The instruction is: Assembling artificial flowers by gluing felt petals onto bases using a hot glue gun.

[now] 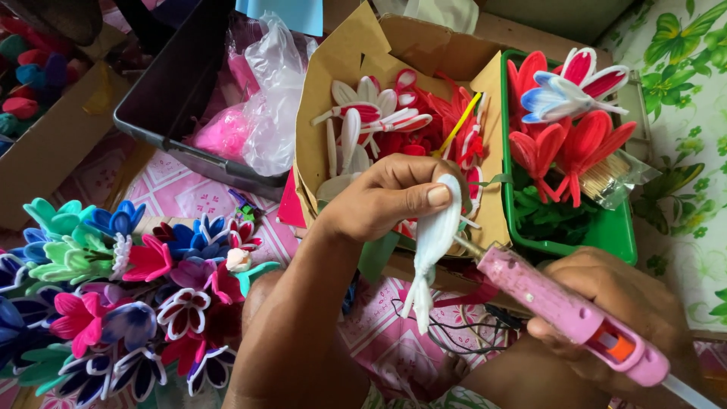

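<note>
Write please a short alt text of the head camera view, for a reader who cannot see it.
A person's left hand pinches a white petal bundle while the right hand aims a pink glue gun at it. Behind are a cardboard box of petals and a green bin; finished flowers lie left.

flowers left | box centre | bin right of box

One head-worn camera looks steeply down, close over the hands, facing forward across the boxes beyond them.
</note>
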